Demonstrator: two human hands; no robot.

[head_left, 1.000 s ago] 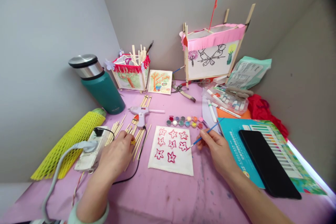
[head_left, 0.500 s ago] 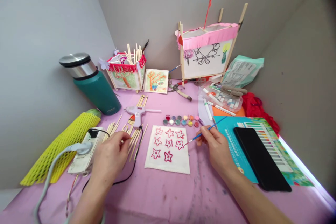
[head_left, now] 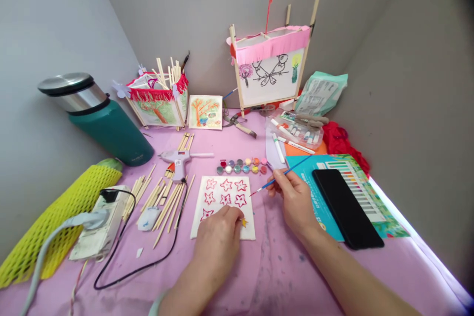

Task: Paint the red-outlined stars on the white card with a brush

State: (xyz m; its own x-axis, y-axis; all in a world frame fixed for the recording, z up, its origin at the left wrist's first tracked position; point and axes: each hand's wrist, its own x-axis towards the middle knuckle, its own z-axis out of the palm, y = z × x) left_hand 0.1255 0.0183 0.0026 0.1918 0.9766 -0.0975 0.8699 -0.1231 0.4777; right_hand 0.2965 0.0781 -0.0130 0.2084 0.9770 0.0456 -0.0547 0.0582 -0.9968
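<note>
A white square sheet with rows of red star outlines lies on the pink cloth. Over its lower part is my left hand, fingers pinched at a small yellow star; the hand hides part of the bottom row. My right hand holds a blue paintbrush, its reddish tip near the sheet's right edge, beside the stars. Behind the sheet stand two rows of small paint pots in several colours.
A glue gun with a black cord and wooden sticks lie left. Beyond are a teal bottle and a power strip. A black phone rests on a blue booklet at right. Two paper lanterns stand behind.
My left hand has moved right, from beside the sticks onto the lower part of the sheet, with the yellow star now showing at its fingertips. The view has shifted, and the brush remains in my right hand.
</note>
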